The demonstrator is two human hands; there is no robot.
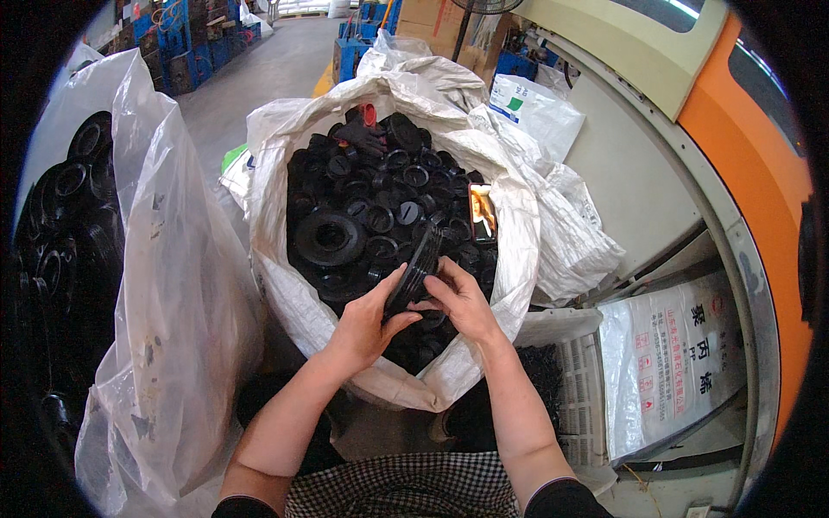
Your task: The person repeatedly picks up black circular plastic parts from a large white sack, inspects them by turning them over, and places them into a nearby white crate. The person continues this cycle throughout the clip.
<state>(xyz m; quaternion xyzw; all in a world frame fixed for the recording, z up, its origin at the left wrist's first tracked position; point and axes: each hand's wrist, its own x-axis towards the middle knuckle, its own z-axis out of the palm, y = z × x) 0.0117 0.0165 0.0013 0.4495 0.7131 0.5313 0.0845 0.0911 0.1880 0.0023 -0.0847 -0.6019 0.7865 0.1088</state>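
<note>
Between my two hands, over the open sack, a round black plastic part (418, 265) with a ridged edge is tilted nearly on its side. My left hand (368, 327) grips its lower left edge, thumb underneath. Fingers of my right hand (461, 304) press against its right side. Below them a white woven sack (278, 272) with a rolled-down rim holds many black plastic caps (408, 212) and rings. A wide black disc with a centre hole (330, 237) lies at left on the pile. Toward the back rests a dark glove (364, 135), beside a red-handled object (369, 115).
A phone (482, 212) with a lit screen leans inside the sack's right rim. At left stands a clear plastic bag (162, 291) of black parts (58, 213). To the right are a plastic crate (583, 375) with black scraps, a printed sack (673, 362) and an orange-and-cream machine (738, 129).
</note>
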